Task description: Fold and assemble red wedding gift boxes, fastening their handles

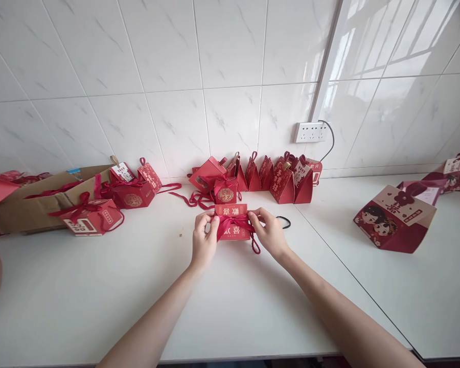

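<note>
The left hand [204,239] and right hand [270,234] face each other, thumb and fingers of each pinched on a red ribbon [233,220], whose knot or bow sits between them. Beneath it lies the red box [233,234] with pale lettering, on the worktop [230,301] straight in front of the person; a dark red cord loop [256,246] hangs at its right side. The step in hand looks to be shaping and drawing up the bow; the next move would call for an even sideways pull on both ends, keeping the box steady and the loops flat. How tight the knot is, I cannot tell. Just beside the right hand is a black band [285,222]. Behind, near the wall, stand a small ribboned box [226,196] and peaked red boxes [253,176]; another bow-tied box [90,221] lies to the left, before an open carton [30,209], and a box with cartoon figures [393,225] well apart to the right.
</note>
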`<control>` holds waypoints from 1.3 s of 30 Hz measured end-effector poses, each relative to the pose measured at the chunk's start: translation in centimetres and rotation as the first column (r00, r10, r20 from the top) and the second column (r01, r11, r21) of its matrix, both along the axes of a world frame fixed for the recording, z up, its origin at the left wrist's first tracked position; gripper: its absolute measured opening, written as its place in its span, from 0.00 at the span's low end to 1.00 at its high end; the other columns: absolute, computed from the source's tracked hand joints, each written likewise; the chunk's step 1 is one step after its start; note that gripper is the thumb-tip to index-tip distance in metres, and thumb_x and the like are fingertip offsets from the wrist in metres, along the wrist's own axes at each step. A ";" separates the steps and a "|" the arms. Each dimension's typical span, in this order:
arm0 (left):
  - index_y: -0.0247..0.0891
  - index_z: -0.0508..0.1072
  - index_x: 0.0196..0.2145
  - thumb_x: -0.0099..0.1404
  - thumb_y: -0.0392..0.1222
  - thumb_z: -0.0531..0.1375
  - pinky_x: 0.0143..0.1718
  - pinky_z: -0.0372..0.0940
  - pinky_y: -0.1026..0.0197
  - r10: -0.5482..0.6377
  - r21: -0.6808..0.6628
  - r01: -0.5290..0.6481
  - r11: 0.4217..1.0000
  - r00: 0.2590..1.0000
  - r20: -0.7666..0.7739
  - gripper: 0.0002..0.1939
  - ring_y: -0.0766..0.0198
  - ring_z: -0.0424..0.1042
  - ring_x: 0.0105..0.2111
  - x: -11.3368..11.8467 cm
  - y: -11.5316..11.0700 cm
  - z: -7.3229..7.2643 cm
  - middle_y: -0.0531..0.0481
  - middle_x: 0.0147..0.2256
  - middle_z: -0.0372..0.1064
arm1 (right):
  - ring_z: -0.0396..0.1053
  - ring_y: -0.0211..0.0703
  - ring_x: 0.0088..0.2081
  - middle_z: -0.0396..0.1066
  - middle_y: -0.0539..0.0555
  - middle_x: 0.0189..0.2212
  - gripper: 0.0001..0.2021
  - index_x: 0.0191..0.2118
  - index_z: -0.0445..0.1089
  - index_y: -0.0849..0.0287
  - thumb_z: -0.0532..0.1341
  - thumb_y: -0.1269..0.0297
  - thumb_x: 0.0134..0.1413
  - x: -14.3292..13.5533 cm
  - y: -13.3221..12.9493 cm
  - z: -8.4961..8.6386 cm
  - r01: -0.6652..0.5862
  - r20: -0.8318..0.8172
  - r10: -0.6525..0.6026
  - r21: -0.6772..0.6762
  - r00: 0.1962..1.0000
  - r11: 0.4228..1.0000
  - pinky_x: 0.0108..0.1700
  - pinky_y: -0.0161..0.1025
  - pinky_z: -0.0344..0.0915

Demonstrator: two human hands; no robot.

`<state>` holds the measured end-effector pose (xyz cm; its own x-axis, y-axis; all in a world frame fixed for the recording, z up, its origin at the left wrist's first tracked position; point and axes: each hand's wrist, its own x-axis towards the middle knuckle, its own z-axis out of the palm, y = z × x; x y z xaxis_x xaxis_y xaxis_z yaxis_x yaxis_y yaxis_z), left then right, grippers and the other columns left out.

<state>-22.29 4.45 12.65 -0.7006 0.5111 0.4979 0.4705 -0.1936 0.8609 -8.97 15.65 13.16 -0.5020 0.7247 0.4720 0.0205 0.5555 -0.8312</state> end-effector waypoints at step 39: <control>0.40 0.67 0.27 0.62 0.37 0.63 0.61 0.61 0.44 0.308 0.426 0.102 0.899 0.546 -0.779 0.08 0.58 0.63 0.51 1.1 -0.9 0.5 0.47 0.42 0.61 | 0.57 0.60 0.58 0.48 0.70 0.59 0.46 0.68 0.35 0.53 0.67 0.59 0.53 -0.2 -2.0 -1.0 0.104 -0.225 0.069 0.673 0.972 0.732 0.40 0.53 0.76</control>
<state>-21.20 3.50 13.16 0.0840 0.0883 0.9926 0.9529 -0.2983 -0.0541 -9.19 13.64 12.16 -0.3125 0.1766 0.9333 -0.0976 0.9714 -0.2165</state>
